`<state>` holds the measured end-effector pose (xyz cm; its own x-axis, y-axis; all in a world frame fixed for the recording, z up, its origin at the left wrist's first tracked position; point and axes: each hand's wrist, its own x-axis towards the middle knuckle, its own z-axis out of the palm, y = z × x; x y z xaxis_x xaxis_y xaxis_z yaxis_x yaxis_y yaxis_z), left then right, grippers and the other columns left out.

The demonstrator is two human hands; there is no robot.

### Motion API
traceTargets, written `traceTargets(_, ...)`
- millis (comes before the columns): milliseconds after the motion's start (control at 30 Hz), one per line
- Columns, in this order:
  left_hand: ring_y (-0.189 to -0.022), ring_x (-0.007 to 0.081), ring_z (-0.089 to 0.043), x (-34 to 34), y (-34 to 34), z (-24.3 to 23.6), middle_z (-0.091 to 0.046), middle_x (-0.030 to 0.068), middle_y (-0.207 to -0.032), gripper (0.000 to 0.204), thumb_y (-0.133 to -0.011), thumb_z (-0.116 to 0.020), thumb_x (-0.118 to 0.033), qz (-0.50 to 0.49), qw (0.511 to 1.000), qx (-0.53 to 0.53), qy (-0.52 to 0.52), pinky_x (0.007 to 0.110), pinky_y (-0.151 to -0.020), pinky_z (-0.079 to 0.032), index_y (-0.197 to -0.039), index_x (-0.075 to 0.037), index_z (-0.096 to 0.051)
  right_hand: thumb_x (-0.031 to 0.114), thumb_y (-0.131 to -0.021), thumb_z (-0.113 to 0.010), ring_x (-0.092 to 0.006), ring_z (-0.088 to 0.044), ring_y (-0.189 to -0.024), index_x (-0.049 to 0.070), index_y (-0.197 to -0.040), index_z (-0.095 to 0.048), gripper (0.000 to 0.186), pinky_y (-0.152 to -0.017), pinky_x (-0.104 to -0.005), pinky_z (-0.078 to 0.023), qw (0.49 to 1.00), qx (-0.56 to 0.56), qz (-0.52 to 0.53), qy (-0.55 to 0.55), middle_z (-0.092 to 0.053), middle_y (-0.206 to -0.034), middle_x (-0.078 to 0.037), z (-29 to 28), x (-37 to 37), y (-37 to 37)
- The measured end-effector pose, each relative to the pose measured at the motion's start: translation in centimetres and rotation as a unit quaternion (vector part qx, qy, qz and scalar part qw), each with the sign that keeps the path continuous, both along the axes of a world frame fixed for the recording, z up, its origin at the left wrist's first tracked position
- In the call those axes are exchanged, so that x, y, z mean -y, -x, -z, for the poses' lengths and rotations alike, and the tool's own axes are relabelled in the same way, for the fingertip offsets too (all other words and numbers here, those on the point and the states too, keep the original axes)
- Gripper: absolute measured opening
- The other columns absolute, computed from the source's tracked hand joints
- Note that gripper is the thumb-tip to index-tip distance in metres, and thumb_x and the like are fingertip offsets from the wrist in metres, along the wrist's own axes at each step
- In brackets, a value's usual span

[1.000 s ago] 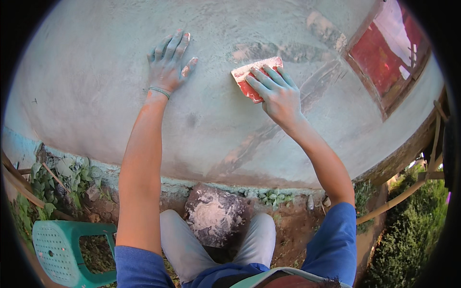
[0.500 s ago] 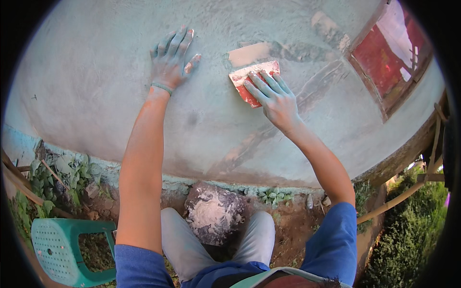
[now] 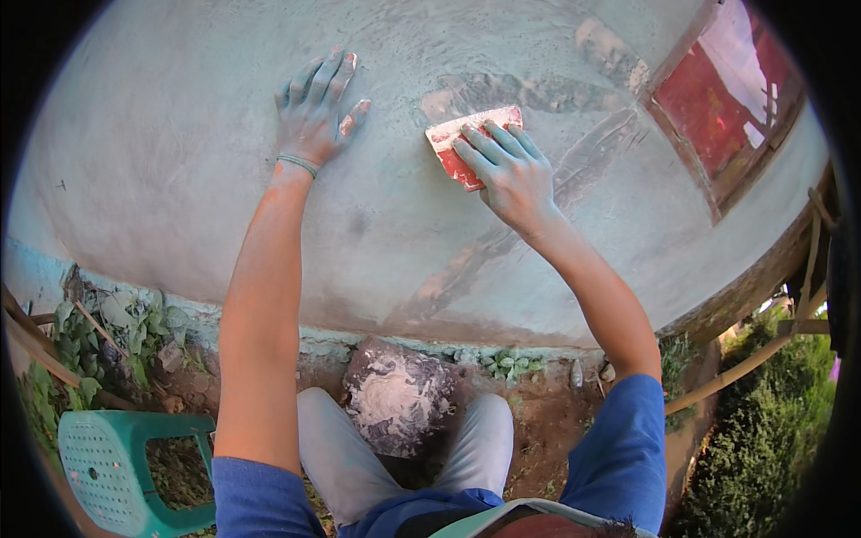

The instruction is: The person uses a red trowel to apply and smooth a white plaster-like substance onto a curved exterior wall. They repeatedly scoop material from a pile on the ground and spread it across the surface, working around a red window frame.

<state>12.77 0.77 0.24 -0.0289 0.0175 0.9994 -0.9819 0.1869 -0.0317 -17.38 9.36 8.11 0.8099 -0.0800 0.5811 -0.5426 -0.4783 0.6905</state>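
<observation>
My right hand [image 3: 513, 177] grips a red putty spreader [image 3: 460, 169], its pale edge coated with whitish filler. That edge lies against the blue-green wall [image 3: 386, 260], just below a greyish filler patch [image 3: 489, 92]. To the left, my left hand [image 3: 314, 106] rests on the wall with its fingers outstretched and nothing in it. Pale powder coats both hands, and a thin band circles the left wrist. Between my knees, on the ground at the wall's foot, a dark sheet or board [image 3: 415, 432] carries a mound of whitish filler [image 3: 395, 390].
A green plastic stool [image 3: 94, 471] stands at the lower left, beside leafy plants [image 3: 134, 336]. At the upper right is a window frame [image 3: 682, 152] with red and white behind it. Bamboo poles [image 3: 735, 372] and bushes [image 3: 762, 439] are on the right.
The spreader has shifted slightly upward and its edge has tilted a little. The pale filler just above it has become a thin grey smear. My left hand has slid slightly left.
</observation>
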Motion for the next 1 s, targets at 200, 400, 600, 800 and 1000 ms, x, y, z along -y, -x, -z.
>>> traceTargets(200, -0.138, 0.0153, -0.038, 0.0, 0.2, 0.3, -0.041, -0.0068, -0.158, 0.067, -0.093, -0.063, -0.049, -0.011, 1.000, -0.004, -0.008, 0.037, -0.104, -0.032, -0.153, -0.025, -0.044, 0.007, -0.073, -0.072, -0.0200, -0.062, -0.096, 0.013, -0.101, -0.067, 0.029, -0.086, -0.0364, -0.051, 0.999, 0.011, -0.041, -0.002, -0.063, -0.101, -0.001, 0.0, -0.7, 0.8)
traceTargets(400, -0.139, 0.0168, -0.038, 0.1, 0.0, 0.1, -0.041, -0.0069, -0.158, 0.066, -0.095, -0.063, -0.048, 0.000, 1.000, -0.001, 0.008, 0.038, -0.107, -0.030, -0.153, -0.025, -0.043, 0.013, -0.080, -0.068, -0.0178, -0.060, -0.101, 0.017, -0.106, -0.066, 0.027, -0.092, -0.0350, -0.050, 0.989, -0.050, -0.108, 0.090, -0.061, -0.106, 0.000, -1.0, 1.6, -0.4)
traceTargets(600, -0.139, 0.0166, -0.037, 0.1, -0.1, 0.1, -0.040, -0.0078, -0.158, 0.066, -0.095, -0.063, -0.048, -0.009, 1.000, 0.002, 0.000, 0.037, -0.108, -0.030, -0.154, -0.025, -0.041, 0.015, -0.081, -0.067, -0.0169, -0.060, -0.104, 0.017, -0.108, -0.066, 0.027, -0.095, -0.0355, -0.050, 0.988, -0.087, -0.082, 0.098, -0.061, -0.108, 0.001, -0.5, 4.0, 1.3)
traceTargets(800, -0.138, 0.0159, -0.037, 0.1, -0.2, 0.1, -0.040, -0.0083, -0.158, 0.065, -0.096, -0.061, -0.049, -0.014, 1.000, -0.001, -0.006, 0.038, -0.108, -0.030, -0.153, -0.026, -0.041, 0.015, -0.078, -0.070, -0.0193, -0.061, -0.106, 0.018, -0.112, -0.072, 0.034, -0.095, -0.0370, -0.049, 0.994, -0.085, -0.059, 0.026, -0.064, -0.113, -0.001, 0.9, 2.3, 3.0)
traceTargets(1000, -0.138, 0.0156, -0.038, -0.1, -0.2, 0.0, -0.041, -0.0080, -0.157, 0.063, -0.096, -0.061, -0.048, 0.000, 1.000, 0.002, 0.005, 0.037, -0.107, -0.029, -0.152, -0.026, -0.043, 0.015, -0.078, -0.068, -0.0175, -0.060, -0.102, 0.017, -0.101, -0.066, 0.024, -0.094, -0.0359, -0.051, 0.986, -0.094, -0.107, 0.087, -0.061, -0.104, 0.001, -2.2, 3.6, -0.5)
